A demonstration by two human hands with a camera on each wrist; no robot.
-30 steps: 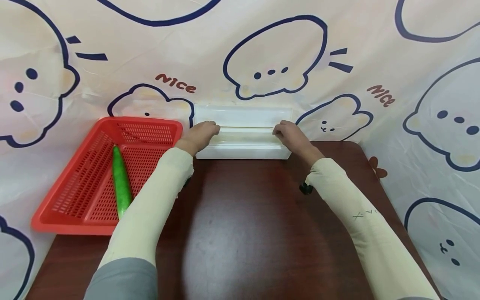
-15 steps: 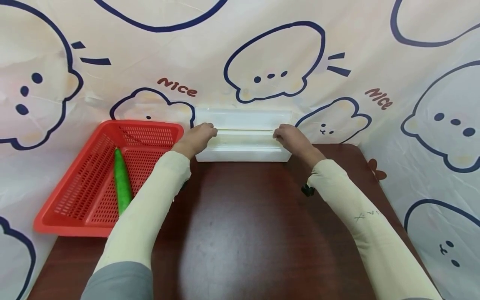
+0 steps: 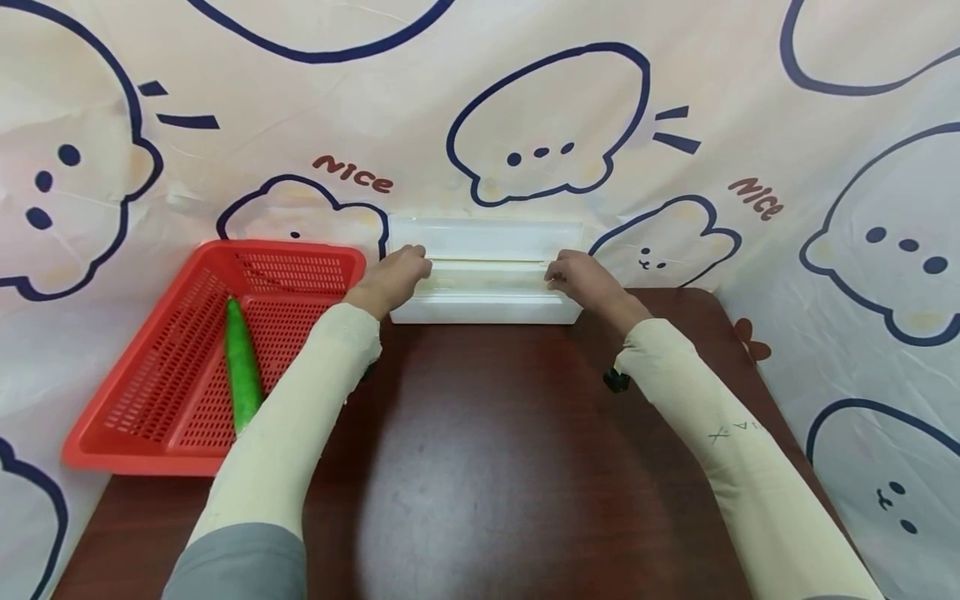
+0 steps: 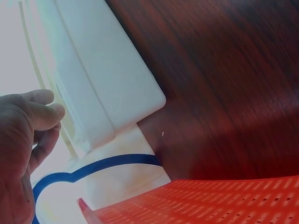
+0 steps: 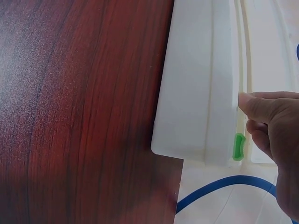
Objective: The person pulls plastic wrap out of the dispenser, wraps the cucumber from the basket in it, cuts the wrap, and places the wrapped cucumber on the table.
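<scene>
A long white cling film dispenser (image 3: 486,312) lies at the table's back edge, its lid (image 3: 487,239) raised against the wall. At its left end my left hand (image 3: 390,279) pinches between thumb and fingers what looks like the edge of the clear cling film (image 3: 487,282). My right hand (image 3: 588,279) does the same at the right end, thumb against the fingers. The film itself is hard to make out. Close below the right fingertips sits a green slide cutter (image 5: 239,147) on the dispenser, in the right wrist view.
To the left stands a red perforated basket (image 3: 112,454), with a long green vegetable (image 3: 242,362), perhaps a cucumber, lying in it. The dark wooden table (image 3: 480,467) spans the front. Printed cloth (image 3: 555,100) hangs behind and on both sides.
The left hand has shifted slightly left along the dispenser. The right hand stays at nearly the same place. The whole head view has dropped a little.
</scene>
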